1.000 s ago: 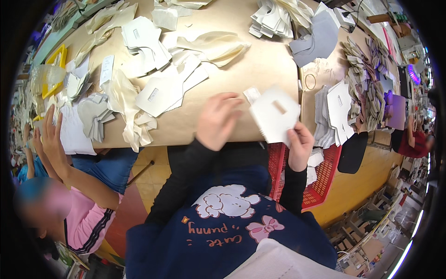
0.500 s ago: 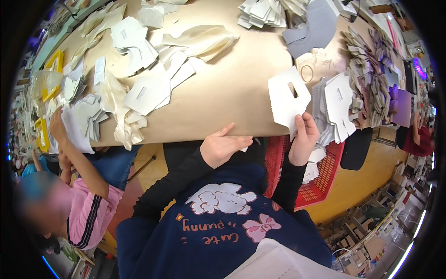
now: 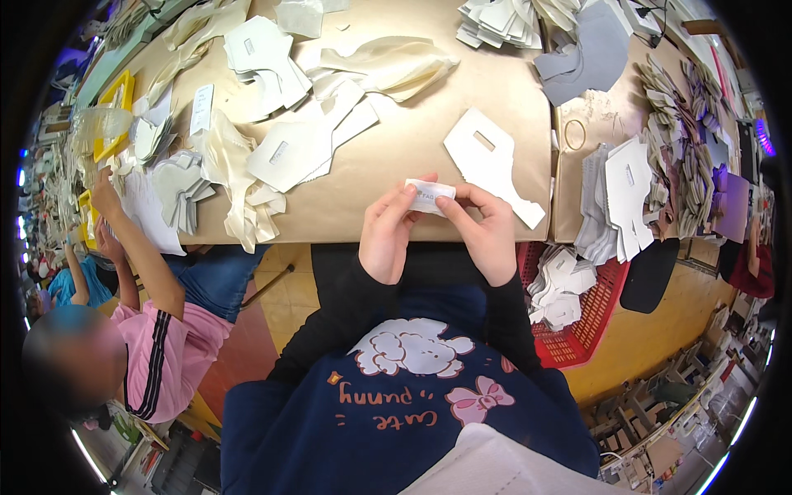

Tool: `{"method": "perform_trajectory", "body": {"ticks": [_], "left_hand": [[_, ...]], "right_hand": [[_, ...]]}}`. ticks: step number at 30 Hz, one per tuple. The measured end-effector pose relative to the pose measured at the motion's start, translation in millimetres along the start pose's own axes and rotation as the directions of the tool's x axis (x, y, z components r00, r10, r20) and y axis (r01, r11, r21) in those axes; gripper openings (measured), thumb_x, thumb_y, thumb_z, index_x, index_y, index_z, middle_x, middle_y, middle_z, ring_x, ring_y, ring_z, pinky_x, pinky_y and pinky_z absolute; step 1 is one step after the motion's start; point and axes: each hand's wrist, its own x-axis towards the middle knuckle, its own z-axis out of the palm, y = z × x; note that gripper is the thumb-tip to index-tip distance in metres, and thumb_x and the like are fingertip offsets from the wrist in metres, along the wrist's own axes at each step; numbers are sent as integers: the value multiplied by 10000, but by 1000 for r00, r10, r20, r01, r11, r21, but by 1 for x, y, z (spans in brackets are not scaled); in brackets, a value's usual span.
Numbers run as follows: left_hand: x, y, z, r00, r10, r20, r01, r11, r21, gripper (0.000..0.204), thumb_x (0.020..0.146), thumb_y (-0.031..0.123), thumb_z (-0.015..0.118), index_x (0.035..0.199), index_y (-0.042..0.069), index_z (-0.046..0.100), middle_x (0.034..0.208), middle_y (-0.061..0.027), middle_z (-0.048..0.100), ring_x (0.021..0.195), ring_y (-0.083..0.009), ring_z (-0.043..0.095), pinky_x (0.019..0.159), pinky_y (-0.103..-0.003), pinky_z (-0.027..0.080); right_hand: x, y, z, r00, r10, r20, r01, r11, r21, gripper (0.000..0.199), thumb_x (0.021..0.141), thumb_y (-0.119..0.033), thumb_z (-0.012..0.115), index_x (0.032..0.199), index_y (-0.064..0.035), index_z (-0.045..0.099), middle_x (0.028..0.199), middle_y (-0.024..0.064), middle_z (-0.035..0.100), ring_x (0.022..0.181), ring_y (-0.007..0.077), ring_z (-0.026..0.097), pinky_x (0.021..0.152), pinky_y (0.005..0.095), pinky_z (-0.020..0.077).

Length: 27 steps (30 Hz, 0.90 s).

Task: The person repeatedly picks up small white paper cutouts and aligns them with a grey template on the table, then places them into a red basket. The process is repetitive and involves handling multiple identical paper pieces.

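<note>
My left hand (image 3: 389, 233) and my right hand (image 3: 487, 233) meet at the near edge of the brown paper-covered table (image 3: 412, 165). Between their fingertips they hold a small white label (image 3: 429, 196). Just right of my right hand a white cut-out piece with a slot (image 3: 491, 165) lies flat on the table, untouched. Both forearms wear black sleeves.
Heaps of white and cream cut pieces (image 3: 272, 140) cover the table's left half, and grey stacks (image 3: 577, 49) lie at the back. More white stacks (image 3: 623, 198) sit to the right. A red basket (image 3: 582, 330) holds white pieces. A person in pink (image 3: 165, 330) works at my left.
The white slotted piece has left my right hand and now lies on the table. Both hands have come together on a small white label.
</note>
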Motion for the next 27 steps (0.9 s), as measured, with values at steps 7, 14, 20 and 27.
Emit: {"method": "perform_trajectory", "body": {"ticks": [7, 14, 20, 27], "left_hand": [[11, -5, -26, 969, 245, -40, -148, 702, 697, 156, 904, 141, 735, 994, 25, 788, 980, -63, 669, 917, -164, 581, 802, -308, 462], [18, -19, -31, 681, 718, 144, -221, 15, 975, 256, 792, 207, 823, 1046, 193, 796, 1154, -5, 612, 1082, -265, 516, 869, -352, 413], [14, -20, -50, 664, 611, 430, -267, -344, 900, 298, 817, 340, 803, 1113, 320, 778, 1493, -5, 494, 1343, -321, 389, 1002, -526, 269], [14, -18, -50, 730, 588, 347, -196, -307, 931, 274, 849, 388, 767, 1122, 370, 778, 1603, -18, 402, 1472, -397, 240, 1027, -599, 220]], "right_hand": [[6, 12, 5, 975, 220, -8, -219, 968, -125, 208, 878, -120, 768, 1030, 20, 742, 666, 70, 666, 611, 118, 617, 597, 254, 478], [2, 13, 8, 987, 20, -161, -109, 817, -566, 381, 852, -149, 761, 1217, -63, 691, 741, 83, 661, 651, 244, 644, 631, 331, 520], [-13, 34, 11, 875, -347, 336, 449, 327, -831, 487, 913, -302, 687, 1380, -177, 622, 1501, -7, 521, 1382, 289, 471, 1098, 481, 390], [-29, 42, 11, 928, -284, 241, 316, 259, -913, 416, 972, -251, 638, 1371, -135, 622, 1507, -27, 526, 1436, 278, 430, 1148, 533, 328]]}}
